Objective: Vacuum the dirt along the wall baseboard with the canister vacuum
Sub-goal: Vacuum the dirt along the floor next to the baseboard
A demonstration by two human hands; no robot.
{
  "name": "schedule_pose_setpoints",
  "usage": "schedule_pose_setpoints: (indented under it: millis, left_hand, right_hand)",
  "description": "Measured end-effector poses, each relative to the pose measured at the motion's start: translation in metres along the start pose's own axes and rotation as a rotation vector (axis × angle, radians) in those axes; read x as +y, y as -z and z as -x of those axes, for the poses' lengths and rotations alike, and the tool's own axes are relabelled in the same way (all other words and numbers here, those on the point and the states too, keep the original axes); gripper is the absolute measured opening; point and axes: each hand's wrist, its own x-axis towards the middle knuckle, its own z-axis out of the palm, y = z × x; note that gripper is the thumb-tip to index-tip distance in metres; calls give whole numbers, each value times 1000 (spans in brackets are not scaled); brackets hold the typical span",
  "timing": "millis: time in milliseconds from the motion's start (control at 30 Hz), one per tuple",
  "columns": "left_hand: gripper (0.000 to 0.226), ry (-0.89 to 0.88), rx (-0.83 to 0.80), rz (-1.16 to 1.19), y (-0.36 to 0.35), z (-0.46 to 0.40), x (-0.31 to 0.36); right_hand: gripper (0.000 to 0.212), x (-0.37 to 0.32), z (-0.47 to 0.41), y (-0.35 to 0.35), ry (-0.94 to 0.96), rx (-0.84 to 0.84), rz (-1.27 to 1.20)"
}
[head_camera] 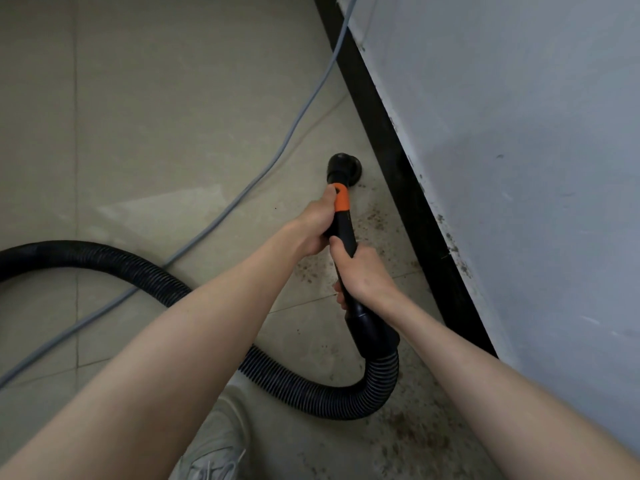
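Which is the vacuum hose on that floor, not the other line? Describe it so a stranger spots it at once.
Start at the black baseboard under the grey wall, then find the wand that the left hand and right hand grip. The hose runs from its lower end, looping left across the tiles. It is thick, black and ribbed; the cable nearby is thin, smooth and grey.

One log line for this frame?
left hand and right hand: grip wand | nozzle: on floor near baseboard | dirt: remains
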Motion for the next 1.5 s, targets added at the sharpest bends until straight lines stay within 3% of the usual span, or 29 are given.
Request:
schedule_pose_setpoints:
  millis: [367,633,967,1500]
  left_hand:
    - [51,-21,-26,-63,-24,-13,3]
    - [47,-41,-26,-53,-13,-5,-10]
    - [44,-152,196,-9,43,28,-28]
    - [43,-134,174,-35,34,54,-53]
  right_hand:
    - [37,1,-12,8,-16,103,24]
    - [39,12,-1,13,-27,-59,-152]
    - [43,5,19,-21,-13,-351,-172]
    - [40,23,56,-22,-53,-315,-230]
